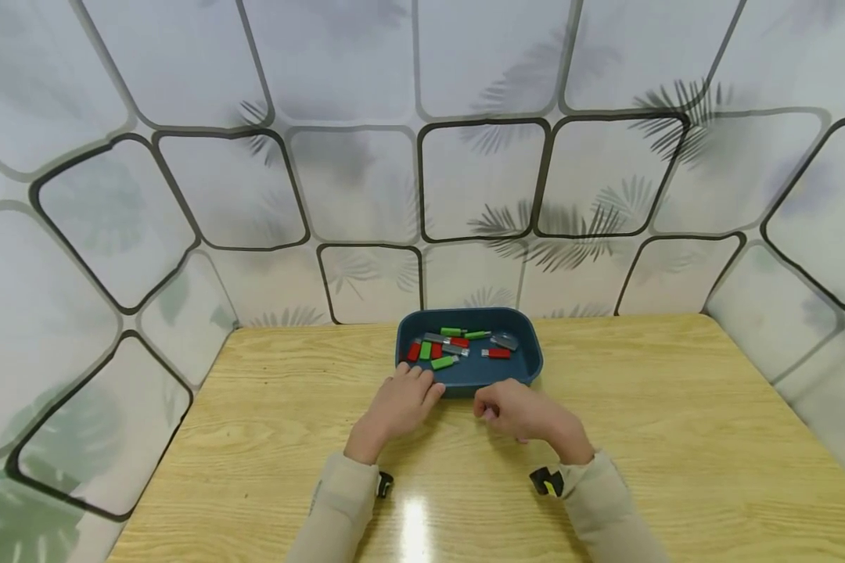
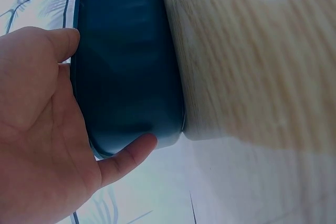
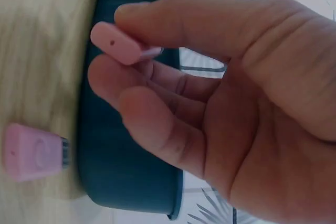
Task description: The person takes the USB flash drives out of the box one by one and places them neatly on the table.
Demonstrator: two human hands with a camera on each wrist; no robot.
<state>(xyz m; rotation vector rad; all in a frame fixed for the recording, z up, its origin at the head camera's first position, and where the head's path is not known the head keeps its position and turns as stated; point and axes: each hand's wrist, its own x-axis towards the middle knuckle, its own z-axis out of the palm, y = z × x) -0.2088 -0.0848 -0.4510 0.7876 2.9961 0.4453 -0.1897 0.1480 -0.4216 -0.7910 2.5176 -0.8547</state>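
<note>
Between thumb and fingers, my right hand (image 1: 521, 408) pinches a pink USB flash drive (image 3: 116, 43) in front of the near wall of a dark blue plastic tray (image 3: 128, 145). A second pink USB flash drive (image 3: 35, 152) lies on the table below that hand. My left hand (image 1: 403, 399) holds the tray's near left corner. Its thumb (image 2: 65, 43) lies at the rim and its little finger (image 2: 131, 156) along the end wall; the other fingers reach over the rim, partly hidden. Inside the tray are several green (image 1: 444, 362), red (image 1: 496, 353) and grey (image 1: 505, 342) USB flash drives.
The tray stands on a light wooden table (image 1: 275, 438), near its back edge. Patterned fabric walls (image 1: 366, 188) enclose the table at the back and both sides. Black wrist cameras (image 1: 548, 481) sit at the cuffs of both sleeves (image 1: 602, 500).
</note>
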